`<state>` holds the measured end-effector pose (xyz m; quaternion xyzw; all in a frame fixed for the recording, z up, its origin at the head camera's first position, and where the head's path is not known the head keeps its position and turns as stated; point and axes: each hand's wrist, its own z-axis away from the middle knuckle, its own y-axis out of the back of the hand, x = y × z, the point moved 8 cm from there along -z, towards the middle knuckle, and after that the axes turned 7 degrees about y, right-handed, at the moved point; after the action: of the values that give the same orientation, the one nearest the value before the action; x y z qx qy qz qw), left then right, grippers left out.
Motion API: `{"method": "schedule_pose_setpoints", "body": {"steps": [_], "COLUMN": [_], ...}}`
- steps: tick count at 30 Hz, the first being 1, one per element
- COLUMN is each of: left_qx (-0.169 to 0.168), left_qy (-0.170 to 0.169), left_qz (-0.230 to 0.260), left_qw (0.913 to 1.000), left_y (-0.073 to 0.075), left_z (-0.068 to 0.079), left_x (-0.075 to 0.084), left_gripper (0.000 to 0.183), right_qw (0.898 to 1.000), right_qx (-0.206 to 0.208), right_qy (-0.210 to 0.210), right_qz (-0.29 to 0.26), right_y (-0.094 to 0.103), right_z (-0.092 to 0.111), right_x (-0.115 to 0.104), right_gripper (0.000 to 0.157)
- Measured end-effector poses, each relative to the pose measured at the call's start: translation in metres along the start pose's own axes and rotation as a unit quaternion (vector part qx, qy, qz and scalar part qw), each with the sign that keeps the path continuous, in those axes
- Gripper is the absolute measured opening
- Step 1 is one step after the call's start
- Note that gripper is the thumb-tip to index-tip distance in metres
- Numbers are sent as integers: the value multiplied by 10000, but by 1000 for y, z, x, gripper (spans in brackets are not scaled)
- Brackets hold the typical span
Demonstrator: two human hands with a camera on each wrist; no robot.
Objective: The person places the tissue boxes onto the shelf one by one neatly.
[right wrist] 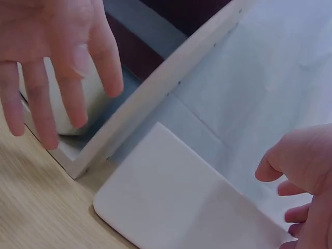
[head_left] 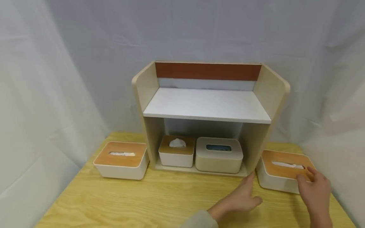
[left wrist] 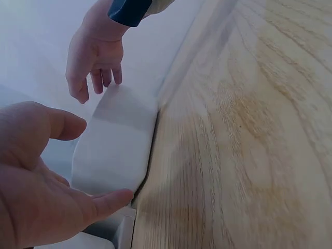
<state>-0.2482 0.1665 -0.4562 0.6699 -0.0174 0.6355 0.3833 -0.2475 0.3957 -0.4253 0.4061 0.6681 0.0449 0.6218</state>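
A tissue box (head_left: 280, 182) with a white body and a wood-coloured lid stands on the table, right of a two-tier shelf (head_left: 206, 104). My right hand (head_left: 315, 190) is at its right front corner, fingers loosely bent near the lid's edge; in the right wrist view the hand (right wrist: 306, 176) shows beside the white box (right wrist: 176, 192). My left hand (head_left: 242, 196) reaches toward the shelf's lower right corner, close to the box's left end, fingers extended and thumb apart. The left wrist view has the white box wall (left wrist: 116, 140) between both hands, with nothing gripped.
On the shelf's lower level sit a small wood-lidded tissue box (head_left: 176, 158) and a cream tissue box (head_left: 219, 161). Another wood-lidded tissue box (head_left: 122, 171) stands left of the shelf. White curtains (head_left: 199, 31) surround the wooden table (head_left: 137, 202).
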Motion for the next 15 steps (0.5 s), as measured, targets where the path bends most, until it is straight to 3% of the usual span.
{"method": "schedule_pose_setpoints", "body": {"steps": [8,12,15], "left_qx": [109,83,192], "left_qy": [123,403,626], "left_qz": [95,332,432], "left_qw": [9998,9986,9969], "left_y": [-6,-17,-25], "left_z": [-22,-29,-32], "left_x": [3,-1,-3], "left_gripper": [93,98,101], "right_qw": [9963,9813,9724], "right_qx": [-306,-757,-843], "right_qy": [-516,-1220,-1653], "right_qz": [-616,-1278,-1417], "right_y": [-12,-22,-25], "right_z": [-7,-3,2], "right_x": [22,45,65], "right_gripper": [83,94,96]}}
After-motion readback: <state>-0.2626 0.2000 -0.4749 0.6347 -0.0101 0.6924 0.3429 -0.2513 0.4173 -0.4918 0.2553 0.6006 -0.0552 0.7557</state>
